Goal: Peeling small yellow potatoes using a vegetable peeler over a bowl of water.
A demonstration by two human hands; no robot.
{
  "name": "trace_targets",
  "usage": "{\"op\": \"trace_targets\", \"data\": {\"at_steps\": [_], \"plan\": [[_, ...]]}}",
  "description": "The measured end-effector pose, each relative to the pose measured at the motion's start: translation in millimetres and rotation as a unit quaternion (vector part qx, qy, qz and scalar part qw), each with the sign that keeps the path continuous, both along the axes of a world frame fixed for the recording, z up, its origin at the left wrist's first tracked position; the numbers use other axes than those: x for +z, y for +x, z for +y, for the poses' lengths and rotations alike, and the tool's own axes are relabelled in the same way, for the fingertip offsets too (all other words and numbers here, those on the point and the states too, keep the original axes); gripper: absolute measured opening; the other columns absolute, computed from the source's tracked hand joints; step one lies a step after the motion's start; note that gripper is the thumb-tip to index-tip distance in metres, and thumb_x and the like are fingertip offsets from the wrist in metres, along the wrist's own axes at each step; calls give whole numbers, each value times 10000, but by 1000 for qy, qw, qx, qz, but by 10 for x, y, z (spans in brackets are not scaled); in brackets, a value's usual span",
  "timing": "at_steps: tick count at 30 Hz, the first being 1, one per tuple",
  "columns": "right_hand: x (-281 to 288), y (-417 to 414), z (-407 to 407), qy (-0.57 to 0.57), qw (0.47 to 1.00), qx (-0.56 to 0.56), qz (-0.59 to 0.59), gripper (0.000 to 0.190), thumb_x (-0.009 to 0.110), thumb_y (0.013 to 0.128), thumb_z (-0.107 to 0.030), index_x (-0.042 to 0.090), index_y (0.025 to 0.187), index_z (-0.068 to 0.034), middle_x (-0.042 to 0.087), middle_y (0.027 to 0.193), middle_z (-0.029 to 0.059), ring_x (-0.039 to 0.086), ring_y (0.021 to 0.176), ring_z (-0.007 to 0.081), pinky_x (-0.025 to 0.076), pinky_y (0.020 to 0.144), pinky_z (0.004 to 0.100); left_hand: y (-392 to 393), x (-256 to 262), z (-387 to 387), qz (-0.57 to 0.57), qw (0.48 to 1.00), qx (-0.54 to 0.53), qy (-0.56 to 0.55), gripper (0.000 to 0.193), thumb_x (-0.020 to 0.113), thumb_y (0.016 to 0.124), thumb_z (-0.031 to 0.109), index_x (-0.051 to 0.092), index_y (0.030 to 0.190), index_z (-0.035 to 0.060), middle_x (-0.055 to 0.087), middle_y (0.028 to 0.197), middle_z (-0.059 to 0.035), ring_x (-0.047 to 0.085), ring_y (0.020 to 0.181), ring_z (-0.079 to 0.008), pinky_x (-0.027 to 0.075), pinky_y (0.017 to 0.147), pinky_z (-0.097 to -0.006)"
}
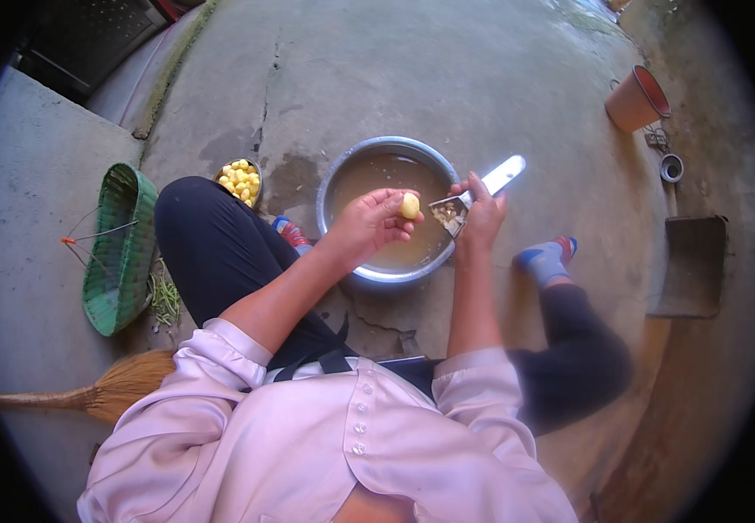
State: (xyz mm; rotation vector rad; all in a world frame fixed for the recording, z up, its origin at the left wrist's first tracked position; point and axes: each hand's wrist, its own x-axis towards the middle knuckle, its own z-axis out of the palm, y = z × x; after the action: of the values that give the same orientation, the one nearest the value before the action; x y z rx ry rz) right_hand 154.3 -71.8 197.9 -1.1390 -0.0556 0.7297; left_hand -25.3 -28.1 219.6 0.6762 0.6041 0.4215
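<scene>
Between the thumb and fingers of my left hand is a small peeled potato, pale yellow and rounded. My right hand grips a metal hand tool, possibly a peeler, its flat shiny handle pointing up and away. Wet brownish scraps cling in the tool's squared head, a short gap to the right of the potato. Both hands are over a round metal basin of cloudy brown water. Beyond my left knee, a bowl holds several peeled yellow potatoes.
To the left are a green woven basket, green vegetable pieces and a straw broom. A reddish bucket, a small round container and a dustpan-like object are on the right. The concrete floor is cracked.
</scene>
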Motion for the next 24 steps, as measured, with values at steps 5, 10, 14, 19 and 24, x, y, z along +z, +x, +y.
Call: {"op": "trace_targets", "data": {"at_steps": [5, 10, 14, 19, 24], "plan": [[195, -83, 0, 13, 989, 148, -7, 230, 657, 807, 9, 507, 981, -7, 633, 766, 89, 612, 584, 158, 519, 552, 292, -13, 32, 145, 18, 997, 71, 40, 277, 426, 1024, 213, 544, 1203, 38, 638, 932, -67, 562, 729, -91, 469, 675, -225], [228, -309, 26, 6, 951, 293, -95, 108, 679, 819, -61, 604, 867, 0, 606, 696, 47, 569, 532, 110, 461, 491, 241, -53, 55, 187, 63, 989, 105, 86, 276, 424, 1027, 225, 558, 1183, 41, 620, 892, -52, 537, 700, -87, 448, 654, -231], [172, -385, 43, 7, 944, 315, -97, 123, 686, 836, -101, 632, 803, 4, 615, 659, 49, 556, 497, 105, 440, 467, 230, -50, 12, 191, 68, 988, 100, 97, 286, 430, 1027, 237, 563, 1184, 38, 615, 891, -42, 531, 698, -80, 454, 661, -229], [168, -407, 44, 1, 942, 316, -110, 128, 687, 841, -101, 646, 832, 20, 642, 692, 69, 568, 513, 102, 439, 457, 229, -42, -46, 191, 92, 978, 95, 160, 314, 459, 1021, 263, 579, 1189, 28, 604, 868, -8, 520, 697, -58, 460, 660, -209], [167, -396, 34, -13, 936, 328, -127, 149, 687, 856, -123, 643, 834, 18, 638, 684, 65, 571, 517, 101, 451, 464, 228, -29, -37, 173, 119, 968, 98, 199, 319, 480, 1014, 267, 595, 1174, 16, 600, 829, 8, 523, 676, -48, 451, 629, -194]]}}
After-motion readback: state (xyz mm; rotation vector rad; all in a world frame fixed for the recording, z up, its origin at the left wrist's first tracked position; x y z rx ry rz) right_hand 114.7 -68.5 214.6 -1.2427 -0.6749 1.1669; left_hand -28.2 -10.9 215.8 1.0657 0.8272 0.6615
